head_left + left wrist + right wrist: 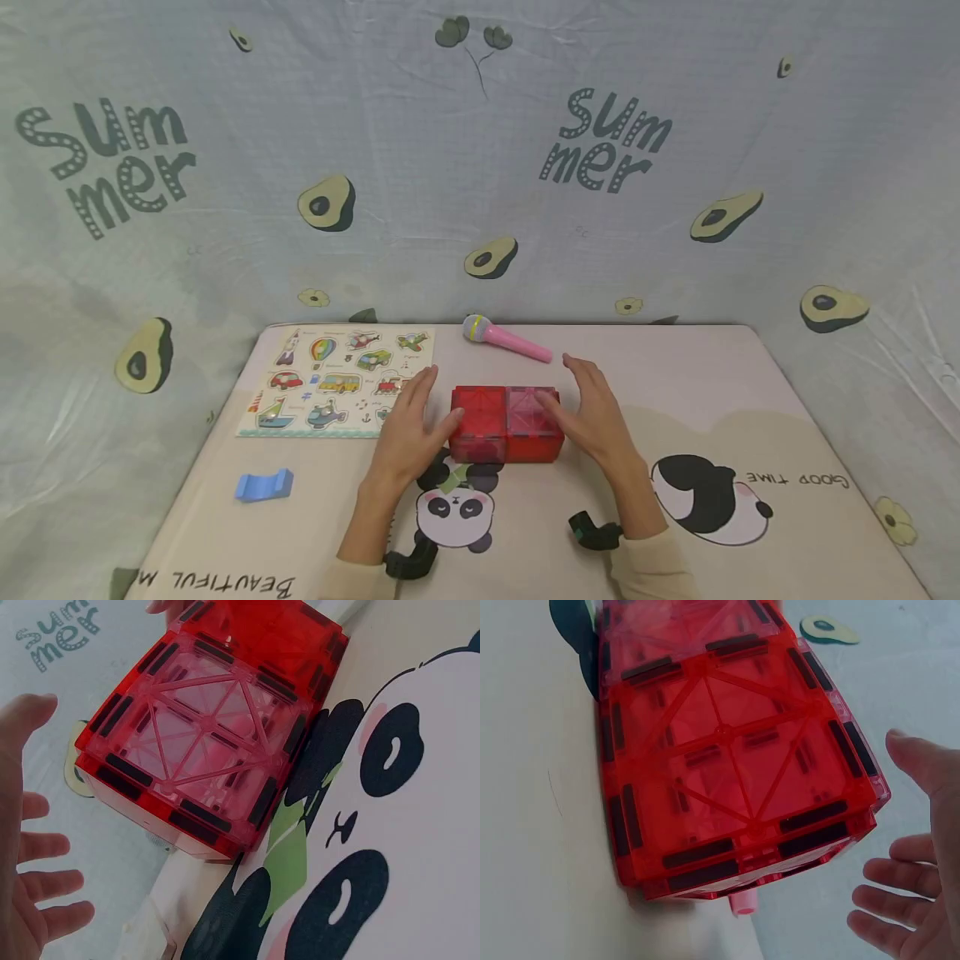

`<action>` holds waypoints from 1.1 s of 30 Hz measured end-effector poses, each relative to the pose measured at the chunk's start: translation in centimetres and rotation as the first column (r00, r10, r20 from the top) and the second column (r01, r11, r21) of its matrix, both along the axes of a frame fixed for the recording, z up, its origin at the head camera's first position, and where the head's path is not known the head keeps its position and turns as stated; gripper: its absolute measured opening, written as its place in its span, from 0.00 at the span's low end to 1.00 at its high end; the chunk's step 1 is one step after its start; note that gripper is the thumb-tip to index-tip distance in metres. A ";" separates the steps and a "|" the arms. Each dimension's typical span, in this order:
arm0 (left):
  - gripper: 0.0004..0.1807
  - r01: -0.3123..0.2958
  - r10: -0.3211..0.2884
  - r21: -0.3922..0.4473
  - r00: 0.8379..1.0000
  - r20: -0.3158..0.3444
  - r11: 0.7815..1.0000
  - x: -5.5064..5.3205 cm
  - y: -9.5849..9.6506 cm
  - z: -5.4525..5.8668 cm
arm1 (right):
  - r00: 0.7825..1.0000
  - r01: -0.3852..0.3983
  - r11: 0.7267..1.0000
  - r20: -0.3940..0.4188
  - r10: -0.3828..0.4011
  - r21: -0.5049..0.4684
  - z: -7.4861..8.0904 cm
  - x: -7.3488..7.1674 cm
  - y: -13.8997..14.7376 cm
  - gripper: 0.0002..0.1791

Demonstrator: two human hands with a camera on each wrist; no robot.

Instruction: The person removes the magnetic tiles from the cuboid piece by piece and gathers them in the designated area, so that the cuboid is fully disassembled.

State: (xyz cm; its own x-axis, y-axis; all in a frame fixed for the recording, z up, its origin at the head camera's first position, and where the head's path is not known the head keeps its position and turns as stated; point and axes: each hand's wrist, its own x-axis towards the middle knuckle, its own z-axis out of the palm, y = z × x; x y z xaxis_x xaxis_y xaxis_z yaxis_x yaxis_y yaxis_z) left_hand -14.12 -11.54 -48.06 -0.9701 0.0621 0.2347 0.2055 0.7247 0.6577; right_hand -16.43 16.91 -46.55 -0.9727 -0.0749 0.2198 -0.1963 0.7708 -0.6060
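Note:
A box built of red and pink see-through magnetic tiles [480, 412] rests on the table between both hands, made of two cubes side by side. Fingers spread, the left hand [405, 437] is held at its left side. The left wrist view shows that thumb apart from the magnetic tiles [202, 735]. On the opposite side, the right hand [600, 417] has its fingers extended. Its thumb overlaps the pink top in the head view, but a gap shows beside the magnetic tiles [724, 750] in the right wrist view. Neither hand holds anything.
Behind the tiles lies a pink toy microphone [517, 342] with a grey head. To the left are a vehicle puzzle board [315, 433] and a small blue curved block [264, 486]. A printed cloth covers the table [555, 533]; a hanging sheet [405, 125] surrounds it.

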 end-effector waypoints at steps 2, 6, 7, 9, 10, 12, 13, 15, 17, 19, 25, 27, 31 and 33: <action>0.43 0.021 -0.021 0.016 1.000 -0.011 1.000 -0.1 0.1 -0.2 | 1.000 -0.016 1.000 -0.002 0.016 -0.003 -0.1 0.1 0.0 0.44; 0.43 0.063 -0.062 0.032 0.998 -0.010 0.998 -0.1 0.3 -0.4 | 0.998 -0.067 0.998 -0.001 0.067 0.000 -0.2 0.1 0.2 0.42; 0.43 0.075 -0.075 0.033 0.997 -0.002 0.997 -0.1 0.4 -0.5 | 0.997 -0.083 0.997 0.000 0.083 0.005 -0.2 0.2 0.2 0.42; 0.44 0.098 -0.098 0.038 0.995 0.017 0.994 0.0 0.5 -0.7 | 0.994 -0.113 0.994 -0.005 0.113 0.015 -0.2 0.2 0.3 0.42; 0.44 0.107 -0.108 0.039 0.994 0.025 0.994 0.0 0.6 -0.8 | 0.992 -0.129 0.991 -0.009 0.129 0.020 -0.2 0.2 0.4 0.42; 0.45 0.119 -0.121 0.047 0.992 0.042 0.992 0.1 0.8 -1.0 | 0.988 -0.155 0.987 -0.017 0.156 0.028 -0.3 0.3 0.4 0.42; 0.45 0.123 -0.125 0.052 0.991 0.047 0.991 0.1 0.8 -1.1 | 0.986 -0.163 0.986 -0.018 0.163 0.033 -0.3 0.3 0.4 0.42; 0.46 0.126 -0.129 0.054 0.990 0.055 0.991 0.1 1.0 -1.2 | 0.984 -0.178 0.983 -0.020 0.179 0.038 -0.3 0.3 0.4 0.42; 0.46 0.128 -0.132 0.061 0.989 0.062 0.990 0.2 1.2 -1.2 | 0.983 -0.184 0.982 -0.014 0.185 0.045 -0.3 0.3 0.4 0.43; 0.47 0.129 -0.134 0.068 0.989 0.068 0.989 0.2 1.3 -1.3 | 0.982 -0.188 0.981 0.001 0.189 0.054 -0.4 0.3 0.4 0.43; 0.48 0.139 -0.146 0.085 0.986 0.085 0.987 0.2 1.5 -1.6 | 0.978 -0.202 0.978 0.052 0.200 0.056 -0.7 0.3 0.4 0.43; 0.49 0.141 -0.150 0.098 0.985 0.089 0.985 0.2 1.6 -1.7 | 0.978 -0.203 0.978 0.068 0.199 0.052 -0.8 0.3 0.4 0.44; 0.50 0.153 -0.174 0.190 0.980 0.099 0.970 0.1 1.5 -2.0 | 0.975 -0.201 0.979 0.102 0.196 0.034 -0.7 0.3 0.5 0.46; 0.51 0.160 -0.192 0.247 0.975 0.110 0.956 0.0 1.5 -2.3 | 0.973 -0.205 0.979 0.117 0.201 0.021 -0.8 0.2 0.6 0.47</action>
State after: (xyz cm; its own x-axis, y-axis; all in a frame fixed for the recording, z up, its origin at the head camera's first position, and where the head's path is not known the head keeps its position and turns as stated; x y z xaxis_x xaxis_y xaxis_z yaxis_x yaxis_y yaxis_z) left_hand -14.14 -10.06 -50.34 -0.9720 0.1928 0.1346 0.2161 0.5061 0.8350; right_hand -16.19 17.47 -47.31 -0.9549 -0.2786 0.1026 -0.2818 0.7420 -0.6082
